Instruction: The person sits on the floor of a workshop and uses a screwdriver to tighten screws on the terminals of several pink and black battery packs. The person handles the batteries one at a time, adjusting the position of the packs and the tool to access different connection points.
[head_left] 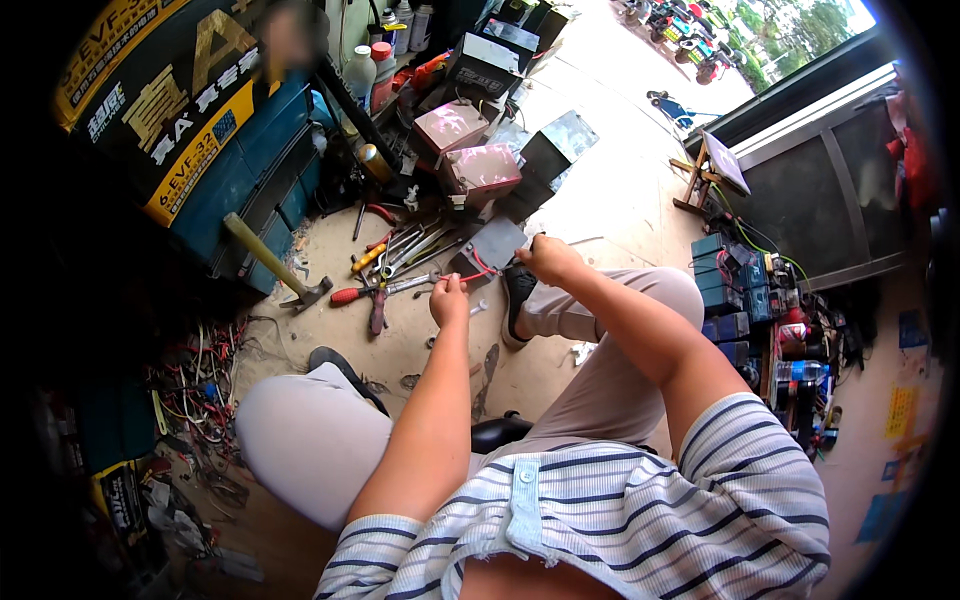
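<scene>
A grey box-shaped battery (pixel 487 243) sits on the floor between my hands with a red wire (pixel 482 266) at its side. My left hand (pixel 450 297) is closed in a pinch on the red wire. My right hand (pixel 545 258) is closed at the battery's right corner, on something small that I cannot make out. Left of them lie several wrenches (pixel 410 250), a red-handled screwdriver (pixel 350 295) and pliers (pixel 378 312). A long-handled hammer (pixel 313 293) rests at the left.
Several pink (pixel 478 172) and dark batteries (pixel 563 150) stand behind. Teal batteries and boxes (pixel 715 275) line the right, below a small wooden stand (pixel 715 170). Tangled wires (pixel 195 385) lie at the left, near stacked cartons (pixel 165 100). Parked scooters (pixel 680 30) show outside.
</scene>
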